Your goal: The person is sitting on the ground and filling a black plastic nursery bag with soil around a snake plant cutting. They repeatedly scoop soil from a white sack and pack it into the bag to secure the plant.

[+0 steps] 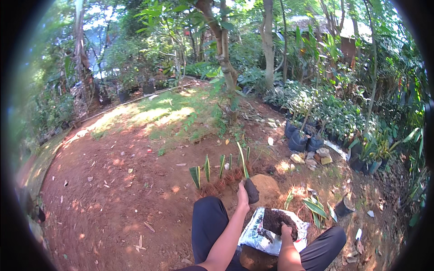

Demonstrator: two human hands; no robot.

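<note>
My left hand point(242, 195) grips a small dark planting bag point(251, 191), which is tilted and has one upright snake plant leaf point(243, 162) rising from its top. Between my knees lies an open white plastic sack point(252, 233) bearing print, with dark potting soil point(273, 220) inside. My right hand point(286, 230) reaches into that sack, its fingers at the soil; whether it holds any is not visible. Beyond my left hand stands a row of snake plant cuttings point(207, 168) in reddish-brown containers. A mound of tan sand or soil point(268, 187) sits just behind the held bag.
Right of the sack lie loose snake plant leaves point(315, 207) and a black planting bag point(344, 207). Farther off are stones point(312, 159), black-bagged plants point(298, 142) and a tree trunk point(225, 57). Bare reddish ground point(112, 203) with scattered dry leaves extends to the left.
</note>
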